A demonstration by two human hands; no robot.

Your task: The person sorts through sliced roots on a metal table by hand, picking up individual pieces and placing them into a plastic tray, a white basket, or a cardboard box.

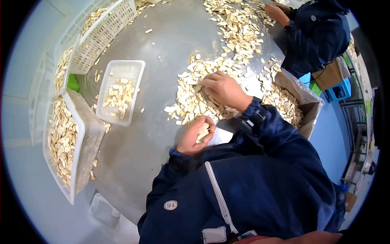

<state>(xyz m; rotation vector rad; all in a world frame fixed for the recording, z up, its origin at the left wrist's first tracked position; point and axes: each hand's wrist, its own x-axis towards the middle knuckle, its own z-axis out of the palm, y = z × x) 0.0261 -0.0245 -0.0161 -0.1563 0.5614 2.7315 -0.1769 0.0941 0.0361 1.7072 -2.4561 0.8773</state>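
Pale dried slices [195, 83] lie in a loose heap on the metal table [134, 162]. Over the heap's right part, my right hand [225, 89] has its fingers bent down onto the slices; its fingertips are partly hidden, so any slice between them cannot be made out. At the heap's near edge, my left hand [196, 136] is curled palm up around a few slices [202, 132]. A shallow white tray [106, 85] with some smaller, yellower pieces stands to the left of the heap.
White perforated baskets [91, 130] full of slices line the left edge. A lined cardboard box [310, 103] of slices stands close by my right forearm. At the upper right, a co-worker's hands [277, 13] are at the far slices. Blue crates [340, 90] sit beyond.
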